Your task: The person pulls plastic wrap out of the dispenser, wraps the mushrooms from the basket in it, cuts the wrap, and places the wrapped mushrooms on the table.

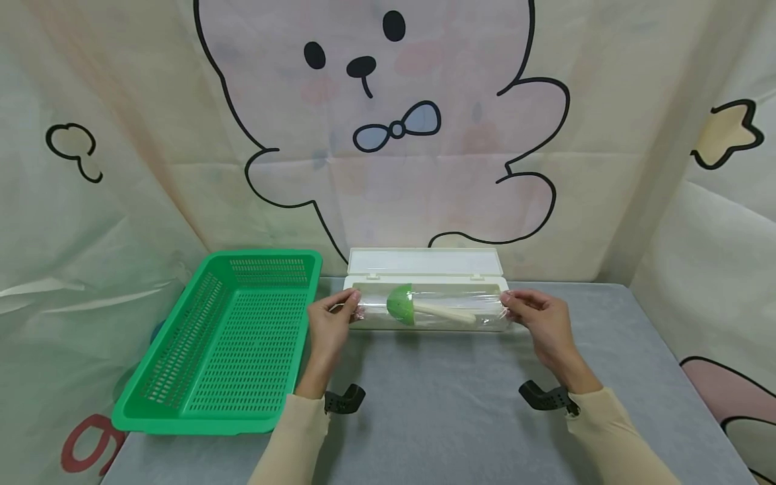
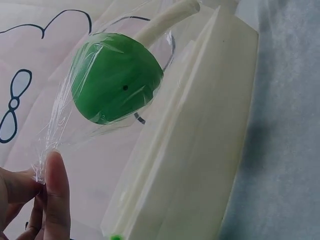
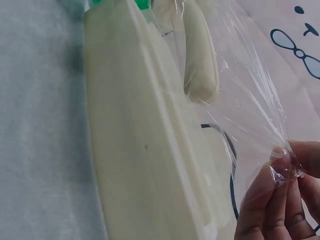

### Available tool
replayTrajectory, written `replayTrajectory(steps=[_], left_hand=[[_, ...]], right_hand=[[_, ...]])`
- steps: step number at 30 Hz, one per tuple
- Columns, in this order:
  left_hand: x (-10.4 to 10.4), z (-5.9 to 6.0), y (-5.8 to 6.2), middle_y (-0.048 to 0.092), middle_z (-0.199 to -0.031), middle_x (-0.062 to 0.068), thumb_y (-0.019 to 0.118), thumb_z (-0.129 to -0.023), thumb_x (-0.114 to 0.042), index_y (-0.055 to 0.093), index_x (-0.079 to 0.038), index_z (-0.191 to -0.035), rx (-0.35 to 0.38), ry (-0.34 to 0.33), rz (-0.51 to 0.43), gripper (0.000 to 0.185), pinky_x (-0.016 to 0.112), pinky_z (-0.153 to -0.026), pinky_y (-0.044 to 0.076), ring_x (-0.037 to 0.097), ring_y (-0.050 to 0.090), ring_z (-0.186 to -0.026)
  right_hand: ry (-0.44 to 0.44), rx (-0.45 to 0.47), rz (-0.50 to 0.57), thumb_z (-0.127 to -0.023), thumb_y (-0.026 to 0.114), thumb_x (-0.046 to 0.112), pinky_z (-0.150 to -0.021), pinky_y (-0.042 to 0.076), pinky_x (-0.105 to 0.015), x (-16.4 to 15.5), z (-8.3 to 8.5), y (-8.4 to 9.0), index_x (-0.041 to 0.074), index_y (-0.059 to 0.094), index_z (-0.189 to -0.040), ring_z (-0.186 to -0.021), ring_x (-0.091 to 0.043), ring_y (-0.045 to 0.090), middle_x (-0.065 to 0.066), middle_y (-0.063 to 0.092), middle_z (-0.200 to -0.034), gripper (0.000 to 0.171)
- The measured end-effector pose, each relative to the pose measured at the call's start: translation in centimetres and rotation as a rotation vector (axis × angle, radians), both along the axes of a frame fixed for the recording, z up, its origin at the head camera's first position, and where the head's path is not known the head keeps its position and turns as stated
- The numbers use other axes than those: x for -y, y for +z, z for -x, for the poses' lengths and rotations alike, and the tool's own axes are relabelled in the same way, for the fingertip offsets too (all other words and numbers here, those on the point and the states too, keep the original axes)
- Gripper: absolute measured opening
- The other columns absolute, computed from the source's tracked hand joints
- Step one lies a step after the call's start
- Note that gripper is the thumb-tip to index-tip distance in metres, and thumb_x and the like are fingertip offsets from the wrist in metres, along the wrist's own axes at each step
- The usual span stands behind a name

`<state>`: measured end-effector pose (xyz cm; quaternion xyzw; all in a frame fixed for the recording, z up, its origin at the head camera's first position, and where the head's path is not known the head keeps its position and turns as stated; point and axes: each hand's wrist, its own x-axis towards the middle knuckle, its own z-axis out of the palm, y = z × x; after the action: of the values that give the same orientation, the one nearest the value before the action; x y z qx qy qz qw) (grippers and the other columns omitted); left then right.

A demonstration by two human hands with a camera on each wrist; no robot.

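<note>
Between both hands stretches a clear plastic film [image 1: 445,306], gathered at each end. In it lies an object with a rounded green head [image 1: 400,304] and a cream handle [image 1: 448,314] that points right; its exact kind I cannot tell. My left hand [image 1: 330,323] pinches the film's left end, thumb against fingers, as the left wrist view also shows. The right end is pinched by my right hand [image 1: 545,323]. Just behind the film stands a long white box [image 1: 424,262] with its hinged lid raised; the film hides much of its inside.
A green slotted plastic basket [image 1: 212,424] stands at the left of the grey table [image 1: 448,411], close to my left forearm. Behind the table hangs a cloth [image 1: 461,195] printed with a cartoon bear. Black straps [image 1: 345,399] sit on both wrists.
</note>
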<state>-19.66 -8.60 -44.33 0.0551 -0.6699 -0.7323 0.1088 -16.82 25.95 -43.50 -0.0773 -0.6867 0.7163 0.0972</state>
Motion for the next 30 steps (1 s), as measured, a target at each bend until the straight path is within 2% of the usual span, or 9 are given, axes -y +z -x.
replayTrajectory(steps=[8, 22, 30], left_hand=[[0.1, 0.0, 0.9, 0.072, -0.105, 0.021, 0.072, -0.093, 0.0, 0.075, 0.008, -0.106, -0.03, -0.008, -0.013, 0.016, 0.025, -0.065, 0.06, 0.01, 0.067, -0.07], [-0.1, 0.1, 2.4, 0.072, -0.09, 0.019, 0.072, -0.092, 0.003, 0.074, 0.012, -0.104, -0.073, -0.022, -0.032, 0.015, 0.026, -0.064, 0.06, 0.011, 0.068, -0.066], [-0.1, -0.3, 3.2, 0.072, -0.096, 0.022, 0.074, -0.092, 0.0, 0.075, 0.011, -0.103, -0.095, -0.026, -0.019, 0.015, 0.027, -0.065, 0.061, 0.012, 0.068, -0.068]], right_hand=[[0.013, -0.045, 0.057, -0.088, 0.08, 0.005, -0.066, 0.059, -0.023, 0.0, -0.3, 1.1, 0.0, 0.076, -0.096, -0.069, -0.01, 0.068, 0.0, 0.076, -0.085, 0.01], [0.032, -0.087, 0.108, -0.091, 0.073, -0.002, -0.066, 0.059, -0.022, -0.2, -0.5, 2.7, 0.0, 0.076, -0.095, -0.071, -0.01, 0.068, 0.001, 0.075, -0.087, 0.005], [0.032, -0.125, 0.12, -0.09, 0.073, -0.005, -0.065, 0.059, -0.022, -0.2, -0.9, 3.5, 0.0, 0.076, -0.093, -0.07, -0.011, 0.069, 0.001, 0.075, -0.086, 0.007]])
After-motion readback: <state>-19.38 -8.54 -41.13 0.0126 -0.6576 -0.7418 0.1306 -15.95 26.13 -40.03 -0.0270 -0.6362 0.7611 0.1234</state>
